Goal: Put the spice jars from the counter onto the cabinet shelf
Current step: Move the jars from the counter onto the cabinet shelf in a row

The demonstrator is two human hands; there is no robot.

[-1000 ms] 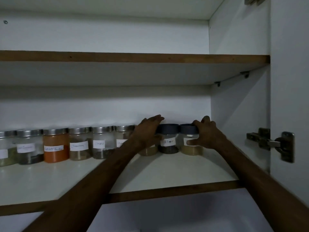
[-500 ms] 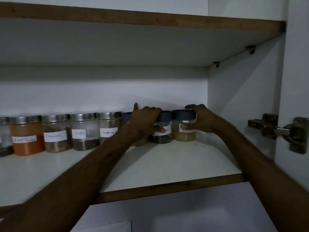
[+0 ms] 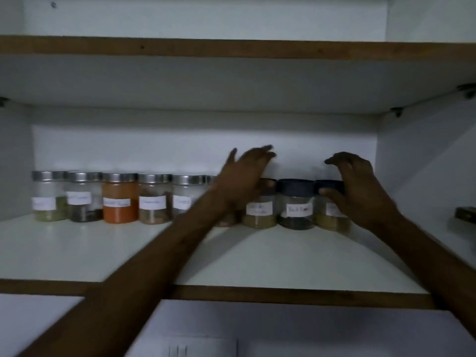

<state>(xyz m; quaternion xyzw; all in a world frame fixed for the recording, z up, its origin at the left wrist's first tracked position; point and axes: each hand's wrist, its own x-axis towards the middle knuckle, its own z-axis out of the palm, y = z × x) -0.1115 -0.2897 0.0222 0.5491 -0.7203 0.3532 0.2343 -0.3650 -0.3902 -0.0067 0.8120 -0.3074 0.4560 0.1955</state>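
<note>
White cabinet walls frame a white shelf (image 3: 283, 258) with a brown front edge, and a row of labelled spice jars stands along its back. Silver-lidded jars fill the left part, among them an orange-filled jar (image 3: 120, 198). Three dark-lidded jars stand at the right, the black pepper jar (image 3: 296, 204) in the middle. The left hand (image 3: 244, 181) hovers with fingers spread, holding nothing. The right hand (image 3: 356, 191) curves loosely around the rightmost jar (image 3: 329, 217), thumb at its lid; whether it grips is unclear.

Upper shelf (image 3: 231, 48) overhead (brown-edged); hinge (image 3: 465, 213) at right.
</note>
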